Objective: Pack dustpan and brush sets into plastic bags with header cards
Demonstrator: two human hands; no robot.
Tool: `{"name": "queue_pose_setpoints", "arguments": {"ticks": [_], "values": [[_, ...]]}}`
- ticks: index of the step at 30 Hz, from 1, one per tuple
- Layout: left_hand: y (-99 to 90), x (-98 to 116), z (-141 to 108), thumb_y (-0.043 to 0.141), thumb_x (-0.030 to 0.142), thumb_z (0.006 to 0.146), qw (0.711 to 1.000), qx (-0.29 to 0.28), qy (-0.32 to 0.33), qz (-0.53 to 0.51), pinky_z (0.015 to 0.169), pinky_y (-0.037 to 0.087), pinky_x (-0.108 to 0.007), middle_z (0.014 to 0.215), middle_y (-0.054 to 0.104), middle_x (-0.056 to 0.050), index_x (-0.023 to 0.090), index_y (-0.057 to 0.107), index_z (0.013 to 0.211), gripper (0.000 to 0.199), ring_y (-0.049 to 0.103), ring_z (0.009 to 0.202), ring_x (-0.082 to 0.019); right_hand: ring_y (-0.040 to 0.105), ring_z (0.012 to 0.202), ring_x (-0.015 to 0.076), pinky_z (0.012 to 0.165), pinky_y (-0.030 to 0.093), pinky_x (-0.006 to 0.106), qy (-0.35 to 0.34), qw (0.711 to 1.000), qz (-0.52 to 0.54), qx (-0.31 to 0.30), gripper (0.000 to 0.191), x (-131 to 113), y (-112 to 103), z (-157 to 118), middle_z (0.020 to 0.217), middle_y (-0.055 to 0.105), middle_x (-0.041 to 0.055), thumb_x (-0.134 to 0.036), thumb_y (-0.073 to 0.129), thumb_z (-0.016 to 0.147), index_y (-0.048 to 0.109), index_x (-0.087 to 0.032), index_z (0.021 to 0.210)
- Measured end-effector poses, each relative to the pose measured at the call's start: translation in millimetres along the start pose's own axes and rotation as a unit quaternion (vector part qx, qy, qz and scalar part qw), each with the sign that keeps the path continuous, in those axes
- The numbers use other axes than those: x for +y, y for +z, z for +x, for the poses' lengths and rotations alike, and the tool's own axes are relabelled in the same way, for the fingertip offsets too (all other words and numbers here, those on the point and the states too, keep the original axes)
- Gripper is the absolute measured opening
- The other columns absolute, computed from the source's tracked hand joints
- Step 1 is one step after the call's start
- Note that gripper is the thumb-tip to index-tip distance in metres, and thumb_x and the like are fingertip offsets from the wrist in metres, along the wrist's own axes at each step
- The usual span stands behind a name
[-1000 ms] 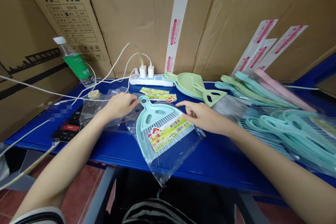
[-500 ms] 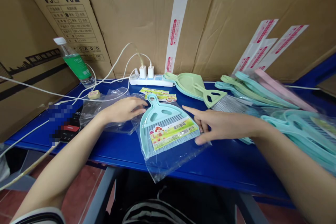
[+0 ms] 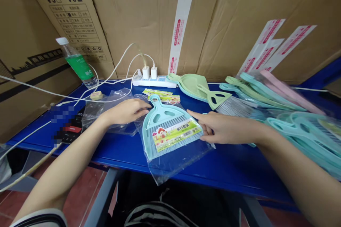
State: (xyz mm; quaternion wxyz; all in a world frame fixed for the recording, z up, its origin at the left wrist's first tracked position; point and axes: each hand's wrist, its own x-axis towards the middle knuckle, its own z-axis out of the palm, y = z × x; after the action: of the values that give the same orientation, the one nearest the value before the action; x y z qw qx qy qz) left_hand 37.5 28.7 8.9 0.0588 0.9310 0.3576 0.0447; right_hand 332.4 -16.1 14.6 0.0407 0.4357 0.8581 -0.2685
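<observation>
On the blue worktop (image 3: 234, 166), the bagged turquoise dustpan-and-brush set (image 3: 172, 122) lies flat near the middle, handle (image 3: 157, 103) pointing far; we should steady it lightly, without crushing the bristles (image 3: 177, 146). Our right grip (image 3: 220, 126), index finger (image 3: 194, 114) extended, is at its right edge; whether it pinches the clear film (image 3: 173, 168), we cannot tell. Our left grip (image 3: 128, 110) curves loosely open beside the handle

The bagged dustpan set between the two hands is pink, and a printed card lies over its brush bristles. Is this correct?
The colour is wrong: in the head view, the bagged dustpan set between the left hand and right hand is light blue, not pink. The printed card does lie over its brush bristles.
</observation>
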Motion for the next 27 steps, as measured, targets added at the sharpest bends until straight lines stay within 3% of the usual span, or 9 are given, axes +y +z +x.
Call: {"name": "queue_pose_setpoints", "arguments": {"ticks": [6, 11, 15, 17, 20, 24, 27], "values": [[0.0, 0.2, 0.5, 0.037, 0.029, 0.097, 1.000, 0.002, 0.010, 0.001, 0.081, 0.050, -0.036, 0.103, 0.071, -0.011, 0.015, 0.066, 0.108, 0.034, 0.065, 0.091, -0.021, 0.059, 0.051, 0.0145, 0.050, 0.043, 0.023, 0.016, 1.000, -0.021, 0.004, 0.079, 0.2, 3.5, 1.5, 0.060, 0.067, -0.0034, -0.009, 0.048, 0.077, 0.024, -0.007, 0.152], [2.6, -2.3, 1.0, 0.035, 0.030, 0.097, 1.000, 0.009, 0.027, -0.010, 0.083, 0.047, -0.036, 0.095, 0.070, -0.007, 0.017, 0.066, 0.101, 0.034, 0.061, 0.086, -0.019, 0.059, 0.046, 0.0135, 0.051, 0.046, 0.023, 0.038, 0.999, -0.005, -0.031, 0.076, -4.0, 3.2, 0.7, 0.051, 0.061, -0.0079, -0.003, 0.043, 0.079, 0.019, -0.003, 0.152], [5.4, -0.8, 1.8, 0.028, 0.032, 0.099, 0.999, 0.017, 0.030, -0.027, 0.094, 0.042, -0.041, 0.093, 0.068, -0.006, 0.018, 0.066, 0.101, 0.041, 0.058, 0.090, -0.019, 0.059, 0.044, 0.0132, 0.050, 0.045, 0.023, 0.048, 0.998, -0.019, -0.021, 0.061, -10.6, 4.1, -2.5, 0.051, 0.059, -0.0065, -0.005, 0.040, 0.083, 0.039, -0.007, 0.144], [8.3, 1.1, 2.9, 0.027, 0.033, 0.099, 0.999, 0.022, 0.019, -0.028, 0.097, 0.040, -0.044, 0.102, 0.067, -0.008, 0.016, 0.063, 0.109, 0.042, 0.056, 0.098, -0.022, 0.061, 0.048, 0.0152, 0.051, 0.045, 0.025, 0.057, 0.994, -0.088, 0.002, 0.050, -13.0, 5.7, -4.7, 0.057, 0.063, -0.0013, -0.010, 0.041, 0.086, 0.052, -0.008, 0.134], [15.5, 3.2, 5.9, 0.029, 0.034, 0.098, 0.999, 0.030, 0.001, -0.034, 0.100, 0.038, -0.047, 0.113, 0.063, -0.012, 0.014, 0.054, 0.126, 0.043, 0.051, 0.107, -0.024, 0.068, 0.068, 0.0224, 0.058, 0.048, 0.029, 0.078, 0.975, -0.203, 0.036, 0.044, -15.4, 8.3, -7.5, 0.078, 0.071, 0.0096, -0.019, 0.047, 0.087, 0.057, -0.007, 0.129], [21.5, 4.9, 8.9, 0.029, 0.030, 0.097, 0.996, 0.054, -0.002, -0.066, 0.101, 0.037, -0.045, 0.123, 0.059, -0.012, 0.014, 0.034, 0.145, 0.051, 0.046, 0.113, -0.024, 0.069, 0.090, 0.0291, 0.072, 0.050, 0.035, 0.104, 0.970, -0.220, 0.015, 0.041, -19.0, 8.7, -9.9, 0.101, 0.071, 0.0167, -0.024, 0.050, 0.090, 0.057, -0.008, 0.127], [16.4, 8.3, 6.9, 0.032, 0.033, 0.098, 0.995, 0.072, 0.001, -0.064, 0.102, 0.036, -0.044, 0.128, 0.057, -0.012, 0.014, 0.032, 0.146, 0.052, 0.045, 0.114, -0.025, 0.069, 0.093, 0.0294, 0.074, 0.050, 0.036, 0.106, 0.969, -0.225, 0.013, 0.031, -21.7, 8.5, -11.2, 0.104, 0.071, 0.0152, -0.023, 0.050, 0.091, 0.064, -0.013, 0.116]]}}
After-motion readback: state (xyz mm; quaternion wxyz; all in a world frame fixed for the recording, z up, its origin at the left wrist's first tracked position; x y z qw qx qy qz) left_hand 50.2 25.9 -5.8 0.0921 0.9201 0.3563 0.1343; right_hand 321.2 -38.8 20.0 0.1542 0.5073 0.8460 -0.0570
